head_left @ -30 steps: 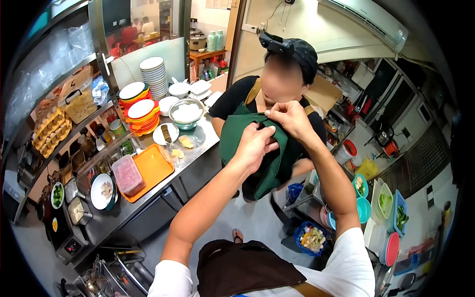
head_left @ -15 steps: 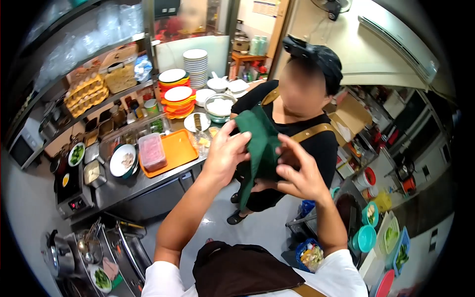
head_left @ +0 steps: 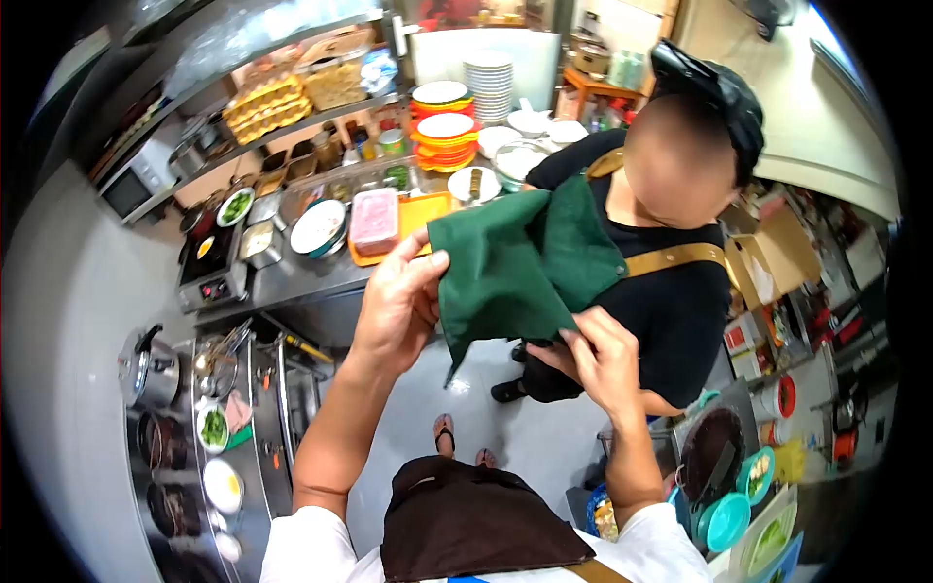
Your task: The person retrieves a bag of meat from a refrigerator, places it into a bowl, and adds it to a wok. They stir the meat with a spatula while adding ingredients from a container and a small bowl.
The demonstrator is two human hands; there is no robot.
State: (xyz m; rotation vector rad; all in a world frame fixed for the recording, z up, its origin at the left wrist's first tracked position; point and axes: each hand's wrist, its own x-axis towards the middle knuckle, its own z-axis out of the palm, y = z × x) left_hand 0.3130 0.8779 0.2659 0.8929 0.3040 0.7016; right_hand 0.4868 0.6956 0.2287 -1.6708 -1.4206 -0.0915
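Note:
In the head view I hold up a green apron (head_left: 496, 267), spread between my two hands. My left hand (head_left: 397, 296) pinches its upper left corner between thumb and fingers. Lower down on the right, my right hand (head_left: 604, 358) grips the opposite edge, fingertips closed on the cloth. The apron's bib reaches up to the chest of a person (head_left: 661, 321) in a black shirt and cap, where a tan strap (head_left: 675, 258) meets it near a snap. Its lower left corner hangs loose as a narrow point.
Behind the apron runs a steel counter (head_left: 340, 277) with an orange tray (head_left: 428, 206), a tub of pink food (head_left: 375, 220) and stacked plates (head_left: 488, 92). A stove with pots (head_left: 160, 442) stands at left. Turquoise bowls (head_left: 727, 522) sit at lower right.
The apron has gone from folded and bunched to spread out. My hands have moved farther apart, the right one lower. My view has turned left, and the person appears farther right.

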